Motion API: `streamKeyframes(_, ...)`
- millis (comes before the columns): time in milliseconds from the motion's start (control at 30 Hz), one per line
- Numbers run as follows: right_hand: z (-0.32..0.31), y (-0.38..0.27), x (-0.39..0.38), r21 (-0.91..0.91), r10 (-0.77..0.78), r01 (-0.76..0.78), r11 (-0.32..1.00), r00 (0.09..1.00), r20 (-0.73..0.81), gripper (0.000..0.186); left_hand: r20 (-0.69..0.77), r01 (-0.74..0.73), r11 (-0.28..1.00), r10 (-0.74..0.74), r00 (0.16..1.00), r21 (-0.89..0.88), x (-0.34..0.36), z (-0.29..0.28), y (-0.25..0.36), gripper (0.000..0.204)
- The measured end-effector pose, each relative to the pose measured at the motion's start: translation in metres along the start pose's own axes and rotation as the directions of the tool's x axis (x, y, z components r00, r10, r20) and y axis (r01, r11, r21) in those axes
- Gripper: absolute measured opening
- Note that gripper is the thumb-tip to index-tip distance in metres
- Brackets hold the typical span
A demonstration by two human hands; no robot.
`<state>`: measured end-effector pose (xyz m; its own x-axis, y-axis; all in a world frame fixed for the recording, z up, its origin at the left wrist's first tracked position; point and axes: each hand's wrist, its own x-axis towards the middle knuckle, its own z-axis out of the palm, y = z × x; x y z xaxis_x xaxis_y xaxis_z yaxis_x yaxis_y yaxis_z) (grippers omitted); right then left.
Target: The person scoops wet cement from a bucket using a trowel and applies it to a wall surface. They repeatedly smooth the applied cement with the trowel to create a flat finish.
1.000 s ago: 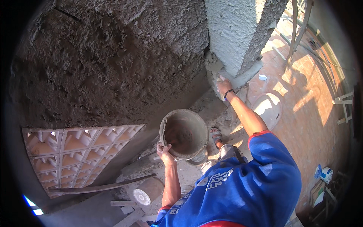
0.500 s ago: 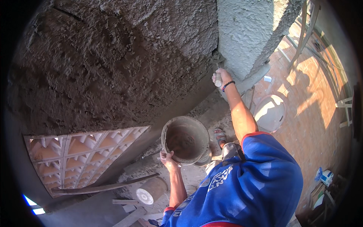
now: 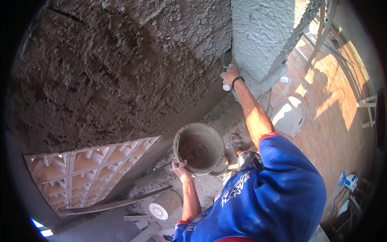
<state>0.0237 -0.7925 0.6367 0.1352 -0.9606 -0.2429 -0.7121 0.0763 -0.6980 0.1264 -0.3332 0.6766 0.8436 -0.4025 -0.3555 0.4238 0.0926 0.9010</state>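
My left hand (image 3: 181, 169) grips the rim of a grey mortar-smeared bucket (image 3: 217, 139), which is tilted so its inside shows. Some wet mortar (image 3: 194, 151) lies at its bottom. Out at arm's length, my right hand (image 3: 231, 75) is closed round the handle of a trowel (image 3: 227, 59). The trowel's blade is against the inner corner where the dark, rough plastered wall (image 3: 121, 76) meets a paler rough column (image 3: 262, 36). Much of the trowel's handle is hidden by my fingers.
A breeze-block vent panel (image 3: 88, 169) is set in the wall at lower left. A curved wooden strip (image 3: 117, 205) and an overturned bucket (image 3: 165, 204) lie below. On the tiled floor (image 3: 318, 153) at right is a pale round lid or basin (image 3: 288, 117). Wooden poles (image 3: 321, 36) lean at upper right.
My right hand has moved slightly left and turned its wrist, and the trowel blade now stands upright in the corner. My left hand keeps its hold on the bucket.
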Motion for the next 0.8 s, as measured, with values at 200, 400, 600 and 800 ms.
streamKeyframes(200,-0.020,-0.010,-0.035,0.109,-0.041,0.026,0.994,0.989,0.140,0.057,0.037,0.065,0.996,-0.068,0.997,0.066,0.006,0.009,-0.007,0.024)
streamKeyframes(400,-0.019,-0.011,-0.076,0.091,-0.065,0.047,0.995,0.977,0.201,0.082,0.165,0.044,0.996,-0.056,0.985,0.078,0.019,0.047,-0.013,0.024)
streamKeyframes(600,-0.071,0.025,-0.138,0.390,-0.047,-0.075,0.918,0.955,0.293,0.074,0.199,-0.022,1.000,0.019,0.980,0.013,0.016,0.078,-0.004,0.022)
streamKeyframes(800,-0.169,0.075,-0.189,0.318,-0.076,-0.196,0.927,0.735,0.674,0.043,0.241,-0.050,0.996,0.030,0.970,0.076,0.014,0.098,0.012,0.021)
